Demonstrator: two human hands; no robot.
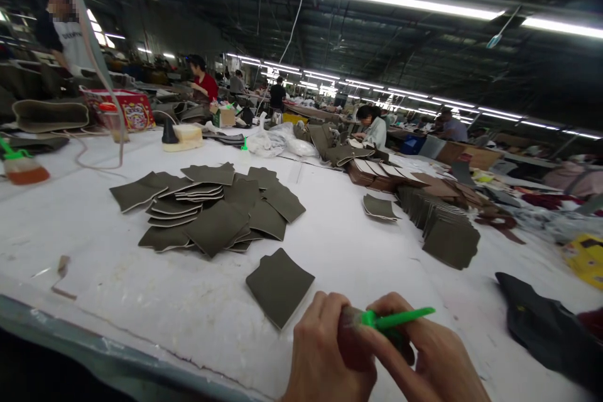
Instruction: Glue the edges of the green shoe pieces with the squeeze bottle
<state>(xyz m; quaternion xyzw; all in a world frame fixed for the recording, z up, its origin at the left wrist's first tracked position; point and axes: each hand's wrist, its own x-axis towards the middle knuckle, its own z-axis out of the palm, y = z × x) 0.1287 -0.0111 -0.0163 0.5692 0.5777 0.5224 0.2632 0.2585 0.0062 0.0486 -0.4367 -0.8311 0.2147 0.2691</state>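
Near the front edge of the table, my left hand (325, 345) is wrapped around a small squeeze bottle (349, 352) with dark reddish contents. A long green nozzle (405, 318) points to the right from its top. My right hand (433, 352) is closed about the bottle's green cap, with the thumb across the neck; some of its fingers are hidden. Just beyond my left hand lies a single olive-grey leather piece (280, 286), flat on the white table. Farther off to the left is a loose heap of similar leather pieces (217, 213).
To the right stands a fanned row of leather pieces (447, 235), with a small stack (379, 207) beside it. Dark cloth (541, 320) lies at the right edge. Another green-topped bottle (23, 166) sits at far left, near a hanging cord (120, 132). Several people are in the background.
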